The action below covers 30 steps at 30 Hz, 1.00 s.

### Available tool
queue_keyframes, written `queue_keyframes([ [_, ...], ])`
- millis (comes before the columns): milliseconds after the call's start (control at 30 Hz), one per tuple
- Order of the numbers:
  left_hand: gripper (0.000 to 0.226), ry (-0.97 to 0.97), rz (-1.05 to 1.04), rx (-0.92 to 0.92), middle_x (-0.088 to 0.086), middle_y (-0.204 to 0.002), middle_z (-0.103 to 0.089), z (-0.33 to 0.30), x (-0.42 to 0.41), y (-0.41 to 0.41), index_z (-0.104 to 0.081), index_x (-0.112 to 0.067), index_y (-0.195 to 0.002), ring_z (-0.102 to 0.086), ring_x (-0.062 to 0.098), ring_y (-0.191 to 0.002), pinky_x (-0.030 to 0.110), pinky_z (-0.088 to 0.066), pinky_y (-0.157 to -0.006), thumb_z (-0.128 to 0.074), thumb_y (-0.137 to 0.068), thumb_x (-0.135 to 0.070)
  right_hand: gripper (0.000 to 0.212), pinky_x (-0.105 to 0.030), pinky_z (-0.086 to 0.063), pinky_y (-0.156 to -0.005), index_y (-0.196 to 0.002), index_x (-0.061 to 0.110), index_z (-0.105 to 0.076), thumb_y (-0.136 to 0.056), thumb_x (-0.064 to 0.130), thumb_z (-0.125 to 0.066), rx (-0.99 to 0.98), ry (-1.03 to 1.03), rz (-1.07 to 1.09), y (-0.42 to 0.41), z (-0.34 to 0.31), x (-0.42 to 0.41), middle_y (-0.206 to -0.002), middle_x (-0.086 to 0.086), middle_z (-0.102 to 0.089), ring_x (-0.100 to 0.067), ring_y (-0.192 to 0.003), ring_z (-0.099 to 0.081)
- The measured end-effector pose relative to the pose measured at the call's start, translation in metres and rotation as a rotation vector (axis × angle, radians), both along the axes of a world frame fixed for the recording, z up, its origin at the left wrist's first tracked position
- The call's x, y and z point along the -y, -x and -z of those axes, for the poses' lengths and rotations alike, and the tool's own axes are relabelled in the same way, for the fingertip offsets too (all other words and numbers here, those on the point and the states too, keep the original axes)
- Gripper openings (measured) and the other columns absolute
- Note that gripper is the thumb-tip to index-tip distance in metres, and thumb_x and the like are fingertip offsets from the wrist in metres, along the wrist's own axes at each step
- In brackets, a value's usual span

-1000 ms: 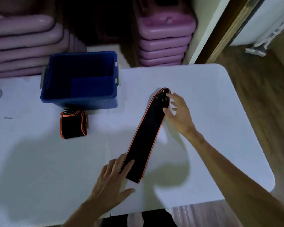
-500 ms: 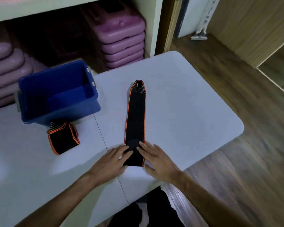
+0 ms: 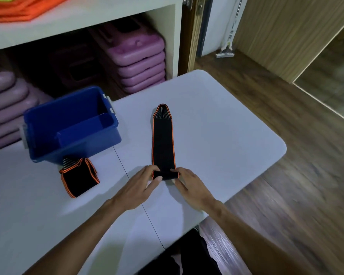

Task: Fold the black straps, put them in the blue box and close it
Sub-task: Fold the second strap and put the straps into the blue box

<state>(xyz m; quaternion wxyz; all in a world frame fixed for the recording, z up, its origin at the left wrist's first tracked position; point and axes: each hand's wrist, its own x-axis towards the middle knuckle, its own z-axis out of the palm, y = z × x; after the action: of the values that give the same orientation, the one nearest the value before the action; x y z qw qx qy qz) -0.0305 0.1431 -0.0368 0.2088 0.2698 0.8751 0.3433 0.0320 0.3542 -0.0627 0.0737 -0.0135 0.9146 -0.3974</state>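
Observation:
A long black strap (image 3: 163, 143) with orange edging lies flat on the white table (image 3: 216, 135), running away from me. Its near end is turned up into a small roll. My left hand (image 3: 139, 187) pinches the left side of that roll, and my right hand (image 3: 189, 185) pinches the right side. A second black strap (image 3: 78, 178), folded into a bundle, rests on the table in front of the blue box (image 3: 72, 124). The box stands open at the left with nothing visible inside; no lid is in view.
Behind the table, a white shelf unit holds stacked purple cases (image 3: 139, 56) and orange fabric (image 3: 22, 8) on top. The table's rounded right corner (image 3: 280, 143) borders a wooden floor. A seam (image 3: 127, 175) runs across the tabletop.
My right hand left the strap's far end and joined my left hand at the near end. Both hands now curl that end upward into a small roll. The view has tilted up.

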Motion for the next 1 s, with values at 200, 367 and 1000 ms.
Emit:
queue_keyframes([
  [200,0.027,-0.045,-0.160,0.080,-0.009,-0.086,-0.063,0.015,-0.007,0.021,-0.055,-0.023,-0.104,-0.059,0.004,-0.082,0.022,-0.047,-0.071,-0.047,-0.095,-0.048,0.017,-0.028,-0.038,-0.056,-0.107,0.021,-0.046,-0.103,0.036,-0.039,0.087,0.156,0.122,0.022,-0.007,0.001,-0.071,-0.001,-0.053,-0.011,-0.059,-0.046],
  [367,0.032,-0.066,-0.372,0.105,0.000,-0.057,-0.045,0.029,-0.023,0.033,-0.046,-0.013,-0.070,-0.039,0.009,-0.052,0.024,-0.034,-0.055,-0.055,-0.096,-0.032,0.019,-0.025,-0.033,-0.050,-0.115,0.021,-0.051,-0.102,0.032,-0.044,0.146,0.149,0.225,0.049,-0.005,0.006,-0.059,0.005,-0.049,-0.010,-0.049,-0.042],
  [1000,0.061,0.282,0.158,-0.499,0.001,-0.151,-0.037,0.045,-0.003,0.063,-0.039,-0.031,-0.142,-0.046,0.016,-0.128,0.033,-0.052,-0.094,-0.066,-0.088,-0.019,0.046,-0.038,-0.058,-0.062,-0.134,0.039,-0.033,-0.096,0.029,-0.057,-0.031,-0.306,0.133,0.061,0.011,-0.003,-0.135,-0.003,-0.039,-0.028,-0.101,-0.057],
])
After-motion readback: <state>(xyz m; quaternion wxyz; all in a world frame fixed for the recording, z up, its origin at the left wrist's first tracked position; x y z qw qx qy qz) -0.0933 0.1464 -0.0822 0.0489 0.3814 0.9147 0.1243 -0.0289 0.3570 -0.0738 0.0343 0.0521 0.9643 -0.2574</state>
